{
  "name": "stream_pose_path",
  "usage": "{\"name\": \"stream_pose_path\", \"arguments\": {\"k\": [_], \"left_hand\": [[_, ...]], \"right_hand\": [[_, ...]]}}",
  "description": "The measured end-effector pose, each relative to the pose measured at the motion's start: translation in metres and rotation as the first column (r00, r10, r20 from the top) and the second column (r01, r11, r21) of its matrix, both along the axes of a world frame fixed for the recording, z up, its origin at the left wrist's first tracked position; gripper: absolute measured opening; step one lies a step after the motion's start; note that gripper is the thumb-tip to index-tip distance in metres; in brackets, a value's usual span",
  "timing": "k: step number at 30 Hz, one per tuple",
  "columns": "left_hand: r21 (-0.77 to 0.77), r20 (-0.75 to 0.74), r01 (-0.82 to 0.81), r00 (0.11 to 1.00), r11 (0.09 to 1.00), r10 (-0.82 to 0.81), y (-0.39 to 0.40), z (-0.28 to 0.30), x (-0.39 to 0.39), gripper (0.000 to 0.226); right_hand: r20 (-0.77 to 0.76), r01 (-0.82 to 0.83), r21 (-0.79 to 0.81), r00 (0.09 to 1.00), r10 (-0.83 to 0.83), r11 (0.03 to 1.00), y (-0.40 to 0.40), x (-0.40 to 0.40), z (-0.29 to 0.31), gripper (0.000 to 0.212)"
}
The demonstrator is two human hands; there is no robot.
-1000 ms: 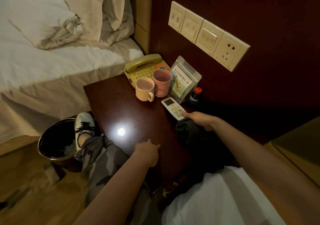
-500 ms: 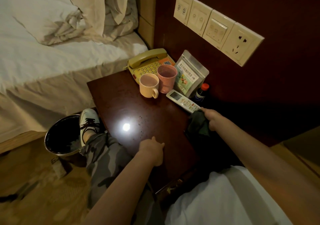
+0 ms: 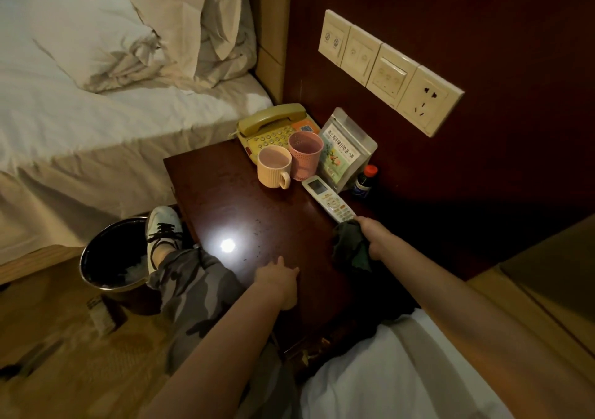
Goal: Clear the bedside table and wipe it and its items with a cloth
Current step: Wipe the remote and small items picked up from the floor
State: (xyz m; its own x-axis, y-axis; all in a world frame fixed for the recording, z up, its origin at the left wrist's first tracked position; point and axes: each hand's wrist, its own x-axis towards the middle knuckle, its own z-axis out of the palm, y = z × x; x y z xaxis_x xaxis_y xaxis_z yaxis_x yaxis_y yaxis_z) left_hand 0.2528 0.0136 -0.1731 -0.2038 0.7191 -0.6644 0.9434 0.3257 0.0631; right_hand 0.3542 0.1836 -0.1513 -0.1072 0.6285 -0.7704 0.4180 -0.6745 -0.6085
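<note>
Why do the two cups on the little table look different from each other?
The cream mug has a handle on its side; the pink cup shows none. The cream mug has up-and-down ridges, while the pink cup is covered in tiny dots. The pink cup stands taller and sits farther back, next to the phone. Both stand upright, open at the top, side by side on the bedside table.
</note>
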Motion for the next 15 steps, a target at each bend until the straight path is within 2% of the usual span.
{"name": "stream_pose_path", "arguments": {"k": [2,3,5,8,10,13,15], "left_hand": [[0.186,0.061,-0.115,0.993,0.976,0.105,-0.001,0.006,0.0,0.053],[0.319,0.12,-0.198,0.979,0.927,0.168,-0.001,0.011,-0.001,0.048],[0.518,0.354,-0.426,0.896,0.742,0.268,-0.004,0.028,-0.006,0.042],[0.505,0.688,-0.728,0.664,0.464,0.292,-0.02,0.06,-0.023,0.027],[0.477,0.778,-0.811,0.569,0.338,0.267,-0.044,0.075,-0.043,0.026],[0.489,0.799,-0.841,0.538,0.231,0.269,-0.093,0.091,-0.076,0.027],[0.509,0.775,-0.837,0.547,0.199,0.316,-0.13,0.094,-0.097,0.025]], "right_hand": [[0.033,-0.028,0.031,0.999,0.027,0.999,-0.002,0.002,0.003,0.036],[0.029,-0.035,0.031,0.999,0.035,0.999,-0.005,0.003,0.007,0.035],[-0.02,-0.043,0.005,0.999,0.043,0.999,-0.012,0.002,0.019,0.031],[-0.118,-0.066,-0.016,0.991,0.063,0.998,-0.027,-0.01,0.041,0.03],[-0.189,-0.113,0.001,0.976,0.111,0.994,-0.044,-0.029,0.059,0.026],[-0.344,-0.213,0.077,0.911,0.226,0.974,-0.079,-0.07,0.082,0.023],[-0.405,-0.299,0.171,0.847,0.344,0.939,-0.108,-0.102,0.091,0.017]]}}
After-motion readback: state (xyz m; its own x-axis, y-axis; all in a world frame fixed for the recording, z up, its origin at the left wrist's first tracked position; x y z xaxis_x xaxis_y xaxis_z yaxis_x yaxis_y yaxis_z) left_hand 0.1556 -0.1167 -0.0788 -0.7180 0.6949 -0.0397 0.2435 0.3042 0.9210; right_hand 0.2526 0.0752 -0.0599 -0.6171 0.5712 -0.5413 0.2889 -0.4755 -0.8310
